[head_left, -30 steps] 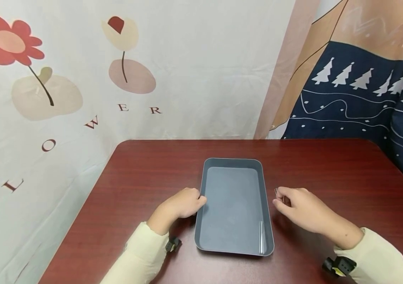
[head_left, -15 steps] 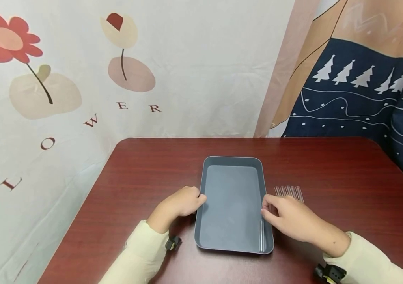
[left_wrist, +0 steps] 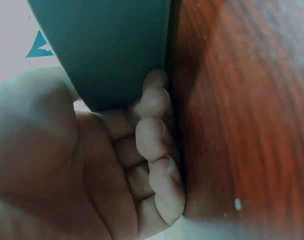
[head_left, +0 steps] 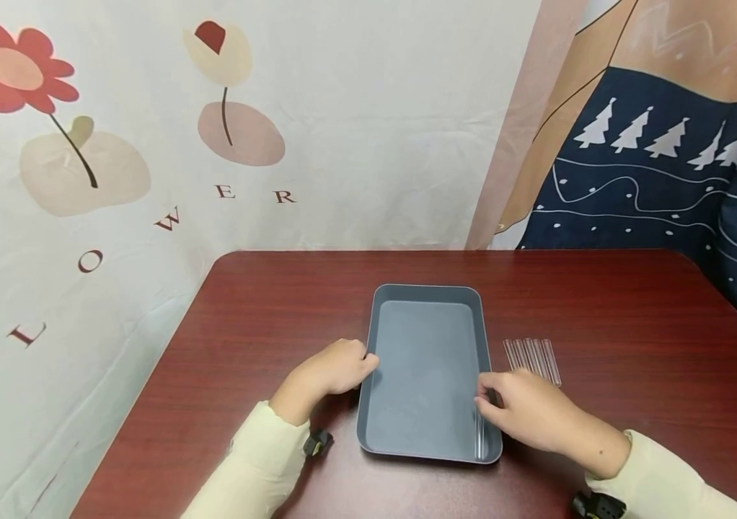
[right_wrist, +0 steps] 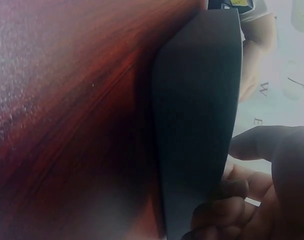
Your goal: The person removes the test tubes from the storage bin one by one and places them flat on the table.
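In the head view, a grey rectangular tray (head_left: pixel 427 375) lies on the table. My left hand (head_left: pixel 336 369) grips its left side, thumb over the rim. In the left wrist view, the curled fingers (left_wrist: pixel 154 135) lie low beside the tray wall. My right hand (head_left: pixel 531 407) is over the right wall, thumb and index finger drawn together at a clear tube (head_left: pixel 479 440) lying lengthwise along the tray's inner right side. The tube's upper end is hidden under the fingertips. In the right wrist view, the thumb (right_wrist: pixel 252 144) is at the rim and the other fingers are curled.
Several clear tubes (head_left: pixel 531 355) lie side by side on the table right of the tray, partly behind my right hand. The dark red wooden table (head_left: pixel 277 295) meets a flower-print cloth (head_left: pixel 368 130) at its far edge. A navy tree-print cloth (head_left: pixel 641 180) hangs at right.
My right hand has moved left and toward me from the loose tubes to the tray's right wall, uncovering the tubes. My left hand stays on the tray.
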A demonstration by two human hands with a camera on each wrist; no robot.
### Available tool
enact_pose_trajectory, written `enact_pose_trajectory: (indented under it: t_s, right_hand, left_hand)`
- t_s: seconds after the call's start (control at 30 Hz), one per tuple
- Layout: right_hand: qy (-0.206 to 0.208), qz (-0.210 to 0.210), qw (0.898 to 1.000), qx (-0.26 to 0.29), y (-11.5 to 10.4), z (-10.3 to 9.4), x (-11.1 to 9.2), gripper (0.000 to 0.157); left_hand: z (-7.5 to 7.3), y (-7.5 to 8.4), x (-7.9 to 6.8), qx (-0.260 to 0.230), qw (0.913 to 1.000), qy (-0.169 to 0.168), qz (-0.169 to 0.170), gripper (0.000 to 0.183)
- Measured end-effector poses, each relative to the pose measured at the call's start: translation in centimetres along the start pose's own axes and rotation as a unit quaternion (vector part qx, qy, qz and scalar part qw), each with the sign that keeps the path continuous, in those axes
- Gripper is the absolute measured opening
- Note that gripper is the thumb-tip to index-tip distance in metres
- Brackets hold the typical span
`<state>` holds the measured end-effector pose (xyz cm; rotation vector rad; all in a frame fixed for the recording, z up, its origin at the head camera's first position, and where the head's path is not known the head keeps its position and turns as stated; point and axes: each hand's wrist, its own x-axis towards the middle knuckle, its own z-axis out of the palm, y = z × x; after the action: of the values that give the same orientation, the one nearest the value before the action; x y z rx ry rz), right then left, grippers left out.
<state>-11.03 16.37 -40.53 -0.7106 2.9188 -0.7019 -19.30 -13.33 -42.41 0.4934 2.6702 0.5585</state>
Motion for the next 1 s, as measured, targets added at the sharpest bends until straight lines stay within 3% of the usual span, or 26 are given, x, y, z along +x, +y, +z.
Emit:
enact_pose_trajectory:
  t_s: [0.4,1.0]
  right_hand:
    - [0.004,0.039,0.999,-0.038,-0.4,0.7,-0.4,0.025]
    - [0.011,0.095,0.994,-0.051,-1.0,2.3,-0.5,0.031]
  left_hand:
    - [-0.1,0.1,0.1,0.006,1.0,-0.003,-0.001,0.036]
    - [-0.1,0.1,0.1,0.004,1.0,-0.001,-0.004,0.036]
